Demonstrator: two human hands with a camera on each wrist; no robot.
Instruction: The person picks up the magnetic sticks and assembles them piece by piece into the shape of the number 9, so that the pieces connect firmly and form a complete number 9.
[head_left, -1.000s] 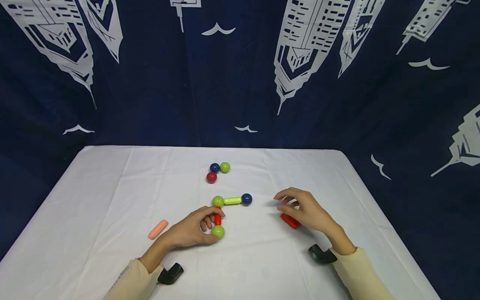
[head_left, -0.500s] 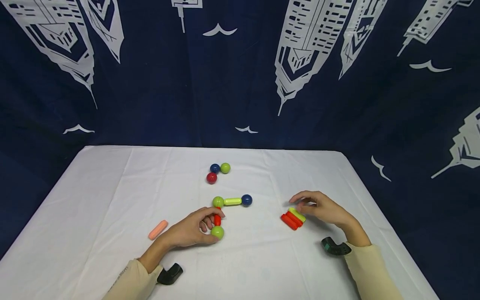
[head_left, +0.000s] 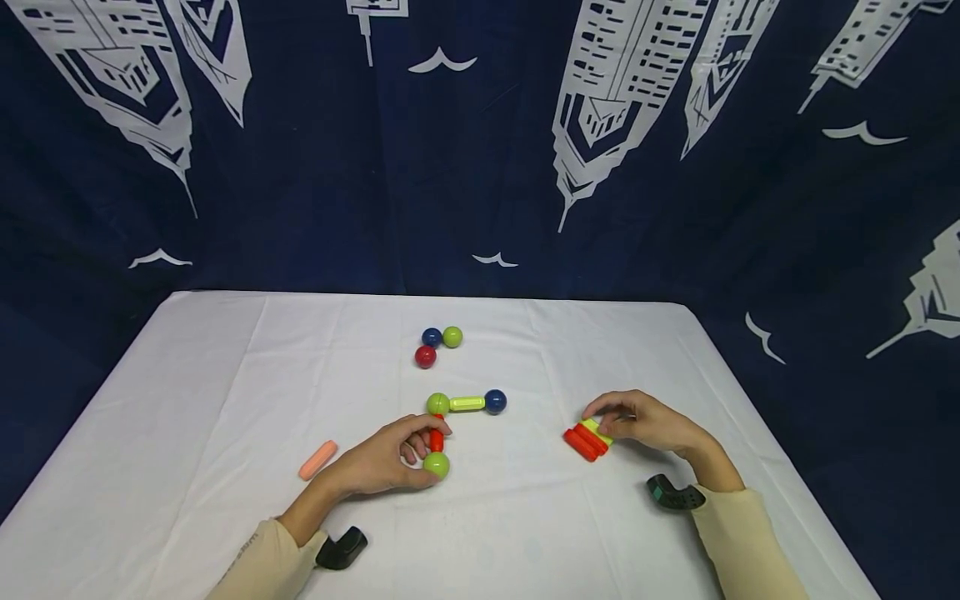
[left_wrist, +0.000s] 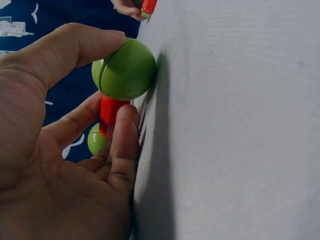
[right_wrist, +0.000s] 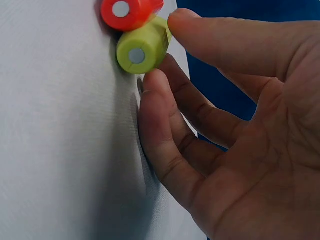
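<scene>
My left hand (head_left: 426,450) lies on the white table (head_left: 225,375) and grips a green ball (head_left: 437,465), thumb on the ball and fingers against the red rod (head_left: 436,439) joined to it. That rod runs up to a second green ball (head_left: 437,404), which a lime rod (head_left: 467,403) links to a blue ball (head_left: 495,402). The left wrist view shows the held green ball (left_wrist: 127,70) and red rod (left_wrist: 111,117) close up. My right hand (head_left: 602,422) pinches a loose lime rod (head_left: 597,430) lying beside two red rods (head_left: 583,443). In the right wrist view that lime rod (right_wrist: 142,47) touches a red rod (right_wrist: 127,10).
Three loose balls sit farther back: blue (head_left: 431,337), green (head_left: 452,336) and red (head_left: 425,357). A salmon rod (head_left: 318,459) lies left of my left hand. A dark blue printed curtain (head_left: 480,150) hangs behind the table's far edge.
My right hand has drawn back to the right, uncovering the red and lime rods, and now has its fingertips on the lime rod. The left hand has stayed put.
</scene>
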